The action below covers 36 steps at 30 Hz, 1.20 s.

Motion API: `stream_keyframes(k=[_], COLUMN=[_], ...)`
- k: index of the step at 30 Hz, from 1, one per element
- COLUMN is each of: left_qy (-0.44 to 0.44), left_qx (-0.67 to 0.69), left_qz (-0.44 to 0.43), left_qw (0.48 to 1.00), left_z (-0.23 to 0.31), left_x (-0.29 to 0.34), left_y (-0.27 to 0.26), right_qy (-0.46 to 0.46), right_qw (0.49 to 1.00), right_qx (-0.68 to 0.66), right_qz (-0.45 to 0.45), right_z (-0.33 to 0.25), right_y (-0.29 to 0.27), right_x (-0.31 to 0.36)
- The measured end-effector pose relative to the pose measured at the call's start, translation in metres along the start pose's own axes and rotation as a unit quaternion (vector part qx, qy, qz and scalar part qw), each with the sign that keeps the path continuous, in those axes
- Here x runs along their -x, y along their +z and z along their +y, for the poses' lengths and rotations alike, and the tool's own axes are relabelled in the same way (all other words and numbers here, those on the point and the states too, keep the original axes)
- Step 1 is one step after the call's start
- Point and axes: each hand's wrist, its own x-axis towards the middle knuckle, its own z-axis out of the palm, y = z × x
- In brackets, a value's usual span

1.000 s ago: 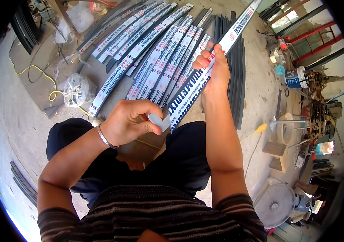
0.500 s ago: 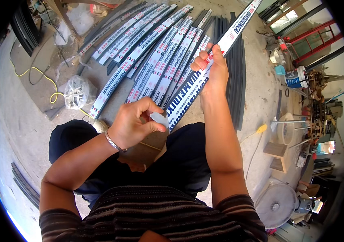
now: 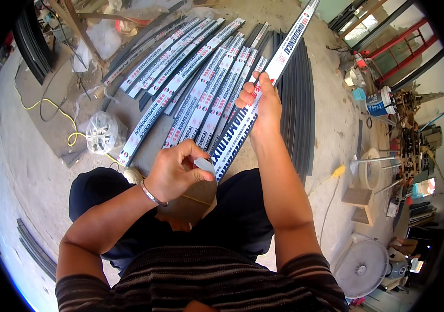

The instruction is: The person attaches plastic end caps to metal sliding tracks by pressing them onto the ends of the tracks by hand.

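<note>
My right grip [image 3: 261,101] is clamped round the long film-wrapped strip [image 3: 263,99] to steady it above my lap — my left grip [image 3: 172,171] pinches its peeling film tab [image 3: 205,165] at the near end.

Long white printed strip [image 3: 263,88], slanted up-right, held mid-length; near end bears pale film tab [image 3: 205,165], apparently peeling.

The person wears a dark top with thin pale horizontal stripes [image 3: 206,281], short sleeves ending above the elbows. Below the top, dark trousers [image 3: 128,229] cover both legs. A thin silver bracelet [image 3: 153,194] circles the left wrist, well above the top; both forearms are bare.
</note>
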Motion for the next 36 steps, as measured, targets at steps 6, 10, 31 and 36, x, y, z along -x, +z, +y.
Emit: stream_keyframes(k=[6, 10, 31, 36], left_qy=[0.007, 0.001, -0.057, 0.025], left_qx=[0.013, 0.006, -0.043, -0.173], left_qz=[0.009, 0.039, -0.035, -0.048], left_qw=[1.000, 0.999, 0.997, 0.983], left_z=[0.001, 0.004, 0.010, 0.028], left_x=[0.002, 0.001, -0.009, -0.021], left_y=[0.003, 0.003, -0.019, -0.093], right_qy=[-0.001, 0.008, 0.060, 0.070], right_qw=[1.000, 1.000, 0.997, 0.985], right_qx=[-0.004, -0.026, -0.037, 0.136], right_qz=[-0.004, 0.011, 0.029, 0.081], right_z=[0.003, 0.005, 0.028, 0.077], right_y=[0.000, -0.003, -0.006, -0.002], right_x=[0.000, -0.004, -0.032, -0.025])
